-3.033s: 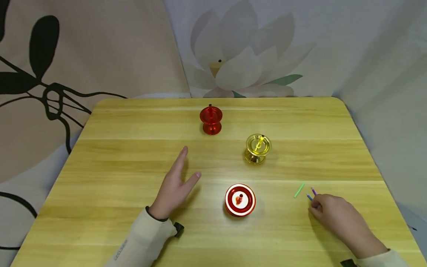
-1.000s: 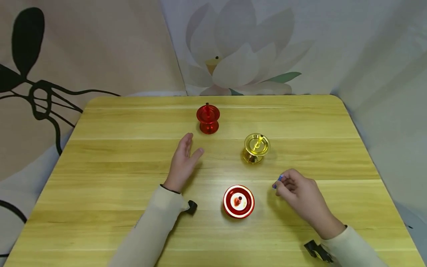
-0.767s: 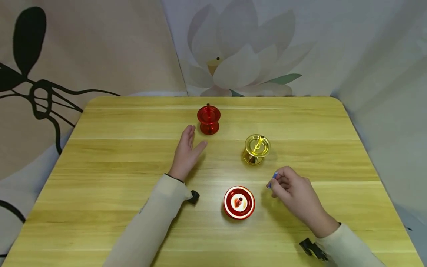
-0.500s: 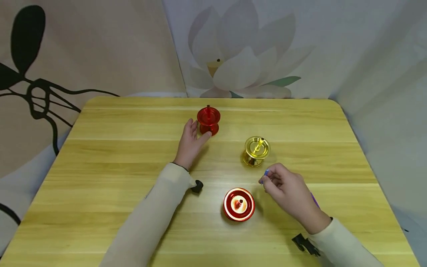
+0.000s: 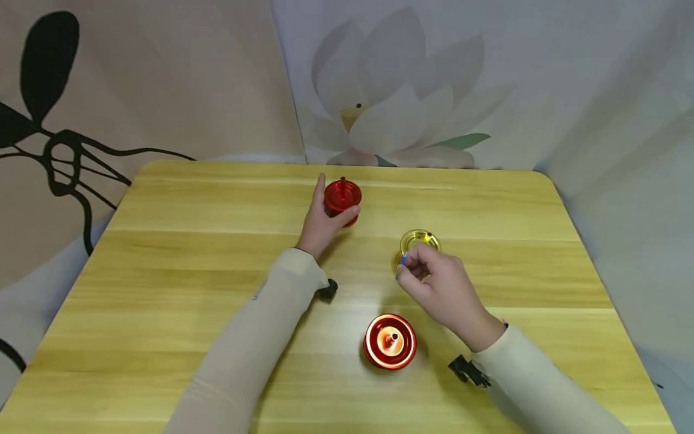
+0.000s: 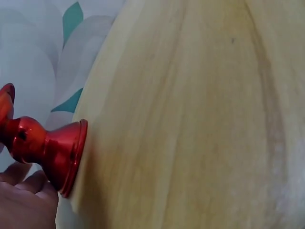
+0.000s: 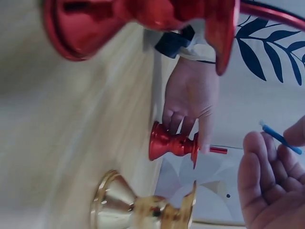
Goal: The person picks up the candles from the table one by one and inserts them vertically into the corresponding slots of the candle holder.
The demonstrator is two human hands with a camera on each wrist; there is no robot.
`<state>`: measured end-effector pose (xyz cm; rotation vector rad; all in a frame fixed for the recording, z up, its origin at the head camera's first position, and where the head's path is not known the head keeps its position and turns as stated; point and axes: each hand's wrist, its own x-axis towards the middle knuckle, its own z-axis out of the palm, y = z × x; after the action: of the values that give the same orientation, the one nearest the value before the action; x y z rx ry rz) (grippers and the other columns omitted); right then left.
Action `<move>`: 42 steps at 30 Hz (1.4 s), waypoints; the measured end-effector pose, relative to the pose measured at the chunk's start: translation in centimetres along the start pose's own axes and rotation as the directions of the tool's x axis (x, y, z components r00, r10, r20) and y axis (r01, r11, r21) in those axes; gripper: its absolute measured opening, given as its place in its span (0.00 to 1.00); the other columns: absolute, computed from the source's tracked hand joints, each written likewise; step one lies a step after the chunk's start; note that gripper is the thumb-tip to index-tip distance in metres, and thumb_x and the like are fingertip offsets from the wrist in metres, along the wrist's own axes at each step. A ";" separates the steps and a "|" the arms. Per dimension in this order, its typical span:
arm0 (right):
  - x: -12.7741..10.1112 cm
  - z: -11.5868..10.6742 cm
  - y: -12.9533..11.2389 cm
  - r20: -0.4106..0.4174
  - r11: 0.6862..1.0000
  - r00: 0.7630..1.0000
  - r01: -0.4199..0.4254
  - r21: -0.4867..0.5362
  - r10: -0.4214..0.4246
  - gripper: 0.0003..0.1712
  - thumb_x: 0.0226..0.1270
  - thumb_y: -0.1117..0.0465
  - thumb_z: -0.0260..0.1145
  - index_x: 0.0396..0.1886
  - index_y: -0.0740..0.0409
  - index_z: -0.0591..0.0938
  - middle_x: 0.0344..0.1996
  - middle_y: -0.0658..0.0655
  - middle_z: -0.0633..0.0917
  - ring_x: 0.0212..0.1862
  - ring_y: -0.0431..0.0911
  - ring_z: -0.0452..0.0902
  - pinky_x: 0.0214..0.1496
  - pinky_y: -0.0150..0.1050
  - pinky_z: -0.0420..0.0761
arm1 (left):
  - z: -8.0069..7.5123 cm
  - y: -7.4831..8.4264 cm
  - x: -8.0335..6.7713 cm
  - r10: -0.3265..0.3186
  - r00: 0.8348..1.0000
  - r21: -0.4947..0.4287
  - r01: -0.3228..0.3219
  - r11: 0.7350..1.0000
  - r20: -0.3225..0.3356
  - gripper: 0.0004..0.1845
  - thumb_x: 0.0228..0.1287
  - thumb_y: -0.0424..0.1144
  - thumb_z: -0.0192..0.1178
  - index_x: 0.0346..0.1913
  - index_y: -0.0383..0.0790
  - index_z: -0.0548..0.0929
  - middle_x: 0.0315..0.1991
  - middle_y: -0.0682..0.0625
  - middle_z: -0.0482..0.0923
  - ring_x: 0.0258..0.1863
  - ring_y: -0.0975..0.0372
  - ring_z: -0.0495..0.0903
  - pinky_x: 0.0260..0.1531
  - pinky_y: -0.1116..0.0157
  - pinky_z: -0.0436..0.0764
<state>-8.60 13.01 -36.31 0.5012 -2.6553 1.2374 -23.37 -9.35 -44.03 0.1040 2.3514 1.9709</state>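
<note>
progress: early. left hand (image 5: 321,220) grips the far red spool holder (image 5: 343,196) at the table's (image 5: 162,289) back edge. right hand (image 5: 434,283) pinches a blue stick (image 7: 281,138) just above the gold holder (image 5: 418,242); stick not yet seated. near red holder (image 5: 390,341) untouched.

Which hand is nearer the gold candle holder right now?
The right hand. It hovers just in front of the gold candle holder, pinching a thin blue stick. The left hand is off to its left, holding the far red candle holder.
</note>
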 end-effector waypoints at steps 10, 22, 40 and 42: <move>4.1 0.1 -1.2 0.017 1.000 1.000 -0.016 -0.001 0.016 0.02 0.66 0.65 0.64 0.33 0.55 0.80 0.26 0.47 0.84 0.29 0.39 0.79 0.31 0.36 0.80 | -0.1 -0.3 0.1 0.048 0.999 0.039 -0.048 0.998 0.021 0.46 0.67 0.44 0.68 0.80 0.48 0.53 0.75 0.46 0.62 0.72 0.54 0.66 0.69 0.58 0.68; 7.6 0.9 -0.8 0.078 0.992 0.989 -0.128 -0.016 0.129 0.04 0.70 0.60 0.59 0.36 0.55 0.78 0.27 0.52 0.87 0.26 0.40 0.82 0.25 0.39 0.82 | -0.2 -0.5 0.5 0.030 0.998 0.107 -0.036 0.994 0.058 0.44 0.68 0.45 0.67 0.80 0.48 0.52 0.75 0.47 0.61 0.72 0.55 0.64 0.70 0.60 0.66; 11.4 2.0 -1.5 0.104 0.979 0.975 -0.192 -0.066 0.198 0.06 0.70 0.59 0.57 0.40 0.56 0.77 0.31 0.52 0.87 0.27 0.42 0.84 0.24 0.41 0.76 | -0.6 -0.6 0.0 0.051 0.996 0.166 -0.062 0.984 0.070 0.45 0.68 0.50 0.65 0.80 0.50 0.52 0.74 0.46 0.64 0.71 0.54 0.67 0.71 0.56 0.66; 11.7 2.1 -1.7 0.109 0.979 0.974 -0.189 -0.082 0.197 0.06 0.71 0.59 0.56 0.41 0.56 0.77 0.32 0.52 0.87 0.27 0.42 0.84 0.24 0.40 0.75 | -0.7 -0.5 0.0 0.056 0.996 0.171 -0.068 0.983 0.073 0.45 0.68 0.50 0.65 0.80 0.50 0.52 0.74 0.46 0.65 0.71 0.54 0.67 0.70 0.56 0.67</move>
<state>-18.91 7.72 -33.04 0.3194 -2.8938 1.1912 -23.43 -10.15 -44.41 0.2524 2.5000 1.7543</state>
